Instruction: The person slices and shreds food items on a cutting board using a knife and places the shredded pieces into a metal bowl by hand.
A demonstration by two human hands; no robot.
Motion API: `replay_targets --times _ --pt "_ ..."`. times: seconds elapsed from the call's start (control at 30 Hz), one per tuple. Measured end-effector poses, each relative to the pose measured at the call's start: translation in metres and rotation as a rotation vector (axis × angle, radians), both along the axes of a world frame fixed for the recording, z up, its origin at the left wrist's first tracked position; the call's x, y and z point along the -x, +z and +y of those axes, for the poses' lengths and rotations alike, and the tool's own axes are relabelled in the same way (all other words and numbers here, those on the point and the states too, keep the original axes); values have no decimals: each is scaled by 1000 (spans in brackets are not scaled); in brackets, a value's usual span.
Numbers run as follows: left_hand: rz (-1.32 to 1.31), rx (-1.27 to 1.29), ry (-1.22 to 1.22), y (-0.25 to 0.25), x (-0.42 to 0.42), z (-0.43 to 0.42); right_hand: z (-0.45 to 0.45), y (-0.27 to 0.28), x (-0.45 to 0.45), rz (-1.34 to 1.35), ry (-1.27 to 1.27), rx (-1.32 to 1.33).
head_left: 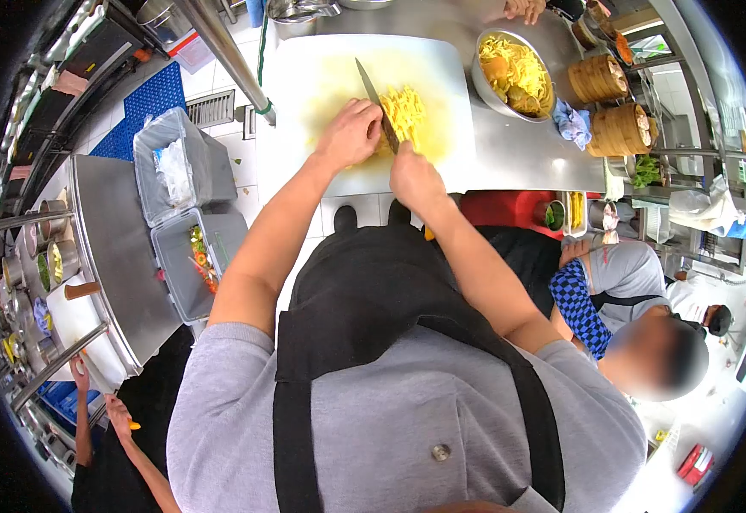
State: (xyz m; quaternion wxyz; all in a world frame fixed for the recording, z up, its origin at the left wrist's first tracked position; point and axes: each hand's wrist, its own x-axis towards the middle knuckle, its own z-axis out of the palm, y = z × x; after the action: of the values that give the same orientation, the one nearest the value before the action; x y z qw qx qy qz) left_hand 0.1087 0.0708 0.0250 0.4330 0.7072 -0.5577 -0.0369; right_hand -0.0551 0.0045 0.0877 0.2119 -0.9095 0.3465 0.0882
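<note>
My right hand [417, 178] is closed round the handle of a knife [368, 84], whose blade points away from me across a white cutting board [441, 64]. Close to the left of the blade, my left hand [351, 134] has its fingers curled down on the board. Whatever lies under those fingers is hidden, though a little yellow food shows below them. A heap of cut yellow strips [403, 111] lies against the blade's right side. Yellow juice stains the board around both hands.
A metal bowl [479, 84] of yellow strips and larger pieces stands right of the board, beside a cloth [572, 124] and bamboo steamers [616, 130]. Plastic bins [146, 171] stand left. A co-worker [629, 274] is at the right; another person's hands [118, 415] show lower left.
</note>
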Motion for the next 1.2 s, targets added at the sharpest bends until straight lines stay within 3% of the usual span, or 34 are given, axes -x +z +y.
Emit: replay_targets --times 0.13,0.33,0.47,0.67,0.83,1.2 --pt "-7 -61 -5 0 -2 1 -4 47 3 63 76 -36" --pt "-12 5 25 -2 0 2 3 1 -4 30 -16 -29" --pt "-36 2 -1 -1 -1 3 -5 42 -5 78 67 -67" --pt "-21 9 -9 0 1 5 7 -2 2 50 -7 -45" --pt "-36 -23 -23 -1 -1 6 1 37 0 70 58 -65" --pt "-24 -38 46 0 4 9 16 -6 4 105 14 12"
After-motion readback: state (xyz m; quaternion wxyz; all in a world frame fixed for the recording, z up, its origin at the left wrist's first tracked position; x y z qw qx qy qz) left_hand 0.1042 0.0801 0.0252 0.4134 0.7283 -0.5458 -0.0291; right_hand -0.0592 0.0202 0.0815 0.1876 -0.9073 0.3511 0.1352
